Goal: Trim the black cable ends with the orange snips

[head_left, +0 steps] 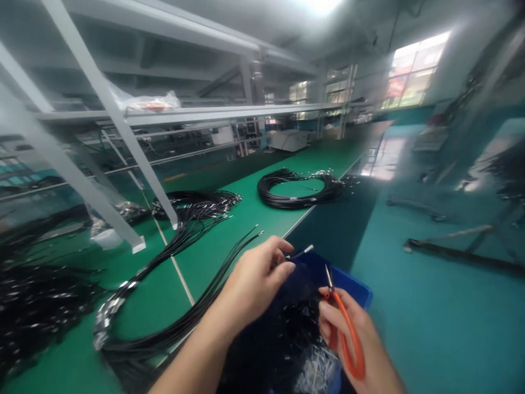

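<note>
My left hand (260, 273) is closed in a pinch over the bench edge. From its fingertips a short, thin black cable end (304, 251) with a pale tip sticks out to the right. My right hand (348, 323) grips a pair of orange-handled scissors (348, 328), their narrow metal point upward and apart from the cable end. Below both hands is a blue bin (356, 287) holding dark scraps and a heap of small whitish pieces (315, 369). Beside my left forearm, a bundle of black cables (176, 328) bends round on the bench, with silvery bands at its curve.
The green bench top (241, 205) carries a coiled ring of black cables (283, 197) further off, and more cables (192, 202) at the rack post. Slanted white posts (135, 164) and a shelf (213, 112) stand left. A dark-legged stand (459, 254) is on the floor to the right.
</note>
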### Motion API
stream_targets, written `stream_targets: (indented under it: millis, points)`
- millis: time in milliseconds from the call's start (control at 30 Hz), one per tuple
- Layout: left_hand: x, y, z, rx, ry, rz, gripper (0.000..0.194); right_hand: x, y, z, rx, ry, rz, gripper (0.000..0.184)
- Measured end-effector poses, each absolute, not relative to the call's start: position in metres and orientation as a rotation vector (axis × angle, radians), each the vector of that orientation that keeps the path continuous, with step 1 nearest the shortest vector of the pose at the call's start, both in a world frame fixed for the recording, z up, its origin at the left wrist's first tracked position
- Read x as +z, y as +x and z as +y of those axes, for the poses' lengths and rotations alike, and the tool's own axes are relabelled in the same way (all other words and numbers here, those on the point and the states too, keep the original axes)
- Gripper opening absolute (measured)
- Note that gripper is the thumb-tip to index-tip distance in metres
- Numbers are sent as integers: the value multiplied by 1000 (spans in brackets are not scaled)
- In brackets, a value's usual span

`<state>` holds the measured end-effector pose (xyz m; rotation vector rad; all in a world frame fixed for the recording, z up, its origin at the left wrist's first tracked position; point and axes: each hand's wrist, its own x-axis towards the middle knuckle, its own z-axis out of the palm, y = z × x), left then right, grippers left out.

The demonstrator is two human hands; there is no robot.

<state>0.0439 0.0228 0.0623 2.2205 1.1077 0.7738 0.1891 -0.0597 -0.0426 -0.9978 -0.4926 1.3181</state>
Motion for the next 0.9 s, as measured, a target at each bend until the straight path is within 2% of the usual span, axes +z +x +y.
stream_targets:
  millis: [167,333,467,900]
  points:
    - [42,64,-15,864,2463,1151,16,-31,190,-65,1240,-1002,-491,38]
    - [14,54,-37,869,1875,1159,6,-23,183,-71,1129,-968,-522,43]
    - [3,52,-43,846,1447,1069,9,-21,175,-71,1208,-887,-494,42]
    - [-8,47,-44,836,1435,1076,12,-20,171,-73,1235,-921,-494,35]
